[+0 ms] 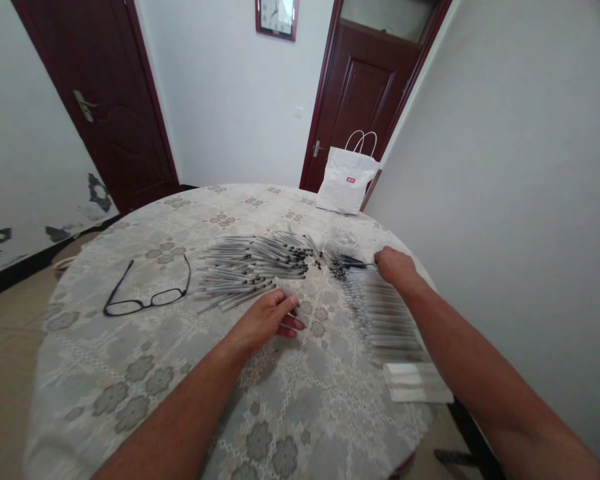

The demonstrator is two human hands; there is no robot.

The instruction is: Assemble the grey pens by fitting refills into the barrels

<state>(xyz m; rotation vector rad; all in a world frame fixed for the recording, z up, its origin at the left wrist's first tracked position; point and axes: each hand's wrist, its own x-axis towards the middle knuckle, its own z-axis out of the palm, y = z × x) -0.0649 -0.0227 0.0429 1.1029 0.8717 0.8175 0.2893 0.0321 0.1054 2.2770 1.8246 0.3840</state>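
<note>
Glasses: folded open on the table [330,407] at far left, lenses toward the wearer; the glasses [147,305] could be knocked if an arm swings wide.
Loose rods: the rods [260,253] lie left of centre, heaped and overlapping; pulling one from the heap might drag or roll its neighbours. Long axes run roughly left to right, slightly fanned, most dark ends pointing right.
Left hand: just beside the heap's near edge, the left hand [270,317] has its fingers bent around a pale, blurred shape; I cannot tell whether they grip it. A loose hold could let it drop.
Dark sticks: right of centre, the sticks [353,263] are bunched near a clear bag; tugging one could scatter the bunch. Long axis left to right, toward the right hand.
Tubes: right side, the tubes [393,317] lie side by side, long axes left to right; the forearm beside them could brush the row crooked.
Right hand: beyond the row, the right hand [396,265] has curled fingers, seemingly pinching one stick's thin right end; a slip seems possible with so little held.
</note>
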